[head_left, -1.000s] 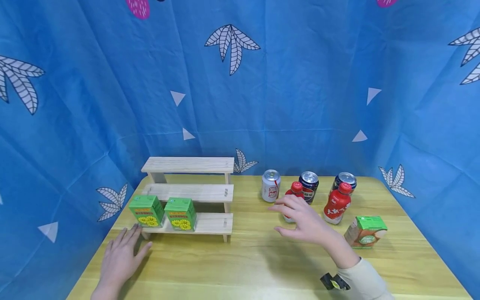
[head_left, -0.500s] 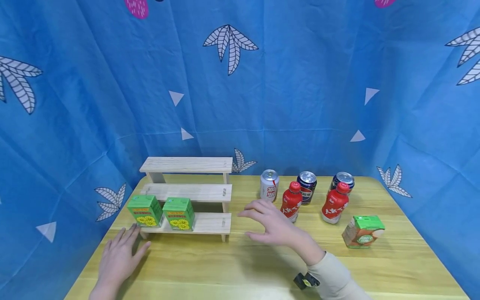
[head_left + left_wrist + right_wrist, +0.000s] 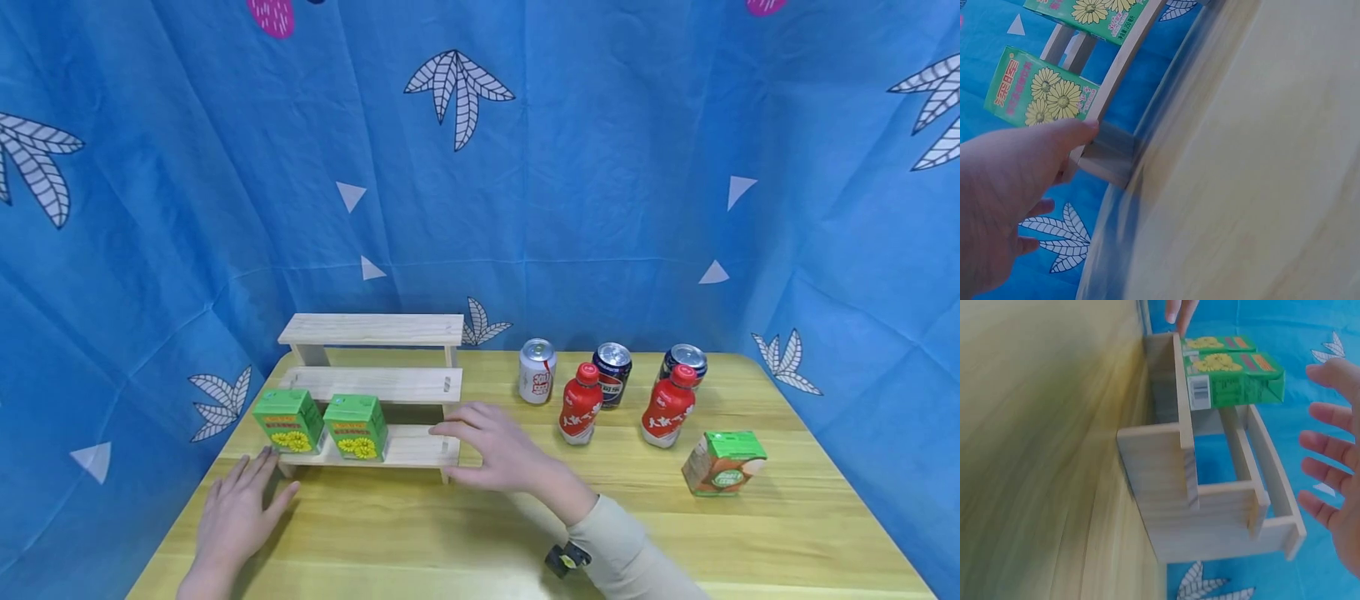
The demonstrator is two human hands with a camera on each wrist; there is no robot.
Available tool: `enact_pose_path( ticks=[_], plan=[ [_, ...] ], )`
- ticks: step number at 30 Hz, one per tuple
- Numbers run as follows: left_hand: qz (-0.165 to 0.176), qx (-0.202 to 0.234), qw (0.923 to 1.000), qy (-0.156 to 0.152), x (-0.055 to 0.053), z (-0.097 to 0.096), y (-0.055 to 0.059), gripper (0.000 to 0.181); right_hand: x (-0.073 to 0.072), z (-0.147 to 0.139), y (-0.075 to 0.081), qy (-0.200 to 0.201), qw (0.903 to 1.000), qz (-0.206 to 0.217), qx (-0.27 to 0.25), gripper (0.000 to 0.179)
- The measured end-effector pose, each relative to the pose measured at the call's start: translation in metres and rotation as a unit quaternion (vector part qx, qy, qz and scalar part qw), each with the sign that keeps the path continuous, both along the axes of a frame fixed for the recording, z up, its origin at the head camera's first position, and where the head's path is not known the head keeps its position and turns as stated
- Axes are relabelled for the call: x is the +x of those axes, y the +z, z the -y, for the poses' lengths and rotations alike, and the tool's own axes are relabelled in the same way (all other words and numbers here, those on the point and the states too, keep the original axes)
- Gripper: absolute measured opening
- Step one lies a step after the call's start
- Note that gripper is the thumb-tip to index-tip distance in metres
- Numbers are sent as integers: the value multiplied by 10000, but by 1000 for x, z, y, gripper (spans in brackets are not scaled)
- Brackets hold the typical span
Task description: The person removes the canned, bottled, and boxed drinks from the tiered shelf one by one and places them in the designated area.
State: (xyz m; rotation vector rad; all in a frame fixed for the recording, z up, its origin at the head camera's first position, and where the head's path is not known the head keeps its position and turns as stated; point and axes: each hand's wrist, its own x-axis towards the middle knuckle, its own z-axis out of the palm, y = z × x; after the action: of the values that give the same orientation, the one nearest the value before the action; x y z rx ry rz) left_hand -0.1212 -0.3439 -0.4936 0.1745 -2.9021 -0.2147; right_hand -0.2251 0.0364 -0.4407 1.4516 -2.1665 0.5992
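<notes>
A three-tier wooden shelf stands on the table's left side. Two green drink cartons with yellow flowers stand side by side on its lowest tier, towards the left. My left hand lies at the tier's front left corner, fingers fairly straight; in the left wrist view, the hand seems to touch the tier's end. Over the right end of the lowest tier hovers my right hand, fingers spread and loosely bent, holding nothing. In the right wrist view, its fingers are apart from the shelf.
Right of the shelf stand a white can, two dark blue cans and two red bottles. A brown and green carton is nearer the table's right side. A blue patterned curtain hangs behind the table.
My right hand has moved left, from in front of the red bottles to the right end of the lowest tier. My left hand stays at the shelf's left corner.
</notes>
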Motion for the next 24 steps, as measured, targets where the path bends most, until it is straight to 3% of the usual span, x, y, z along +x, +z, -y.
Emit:
enact_pose_path(
  ticks=[6, 18, 24],
  plan=[
    [66, 43, 10000, 29, 0, 1, 1, 76, 0, 22, 3, -134, 9996, 151, -176, 49],
    [34, 62, 10000, 38, -2, 0, 2, 76, 0, 66, 8, -845, 9951, 363, -361, 59],
    [-34, 54, 10000, 33, 1, 0, 0, 75, 0, 87, 11, -1217, 9913, 481, -118, 64]
  ],
)
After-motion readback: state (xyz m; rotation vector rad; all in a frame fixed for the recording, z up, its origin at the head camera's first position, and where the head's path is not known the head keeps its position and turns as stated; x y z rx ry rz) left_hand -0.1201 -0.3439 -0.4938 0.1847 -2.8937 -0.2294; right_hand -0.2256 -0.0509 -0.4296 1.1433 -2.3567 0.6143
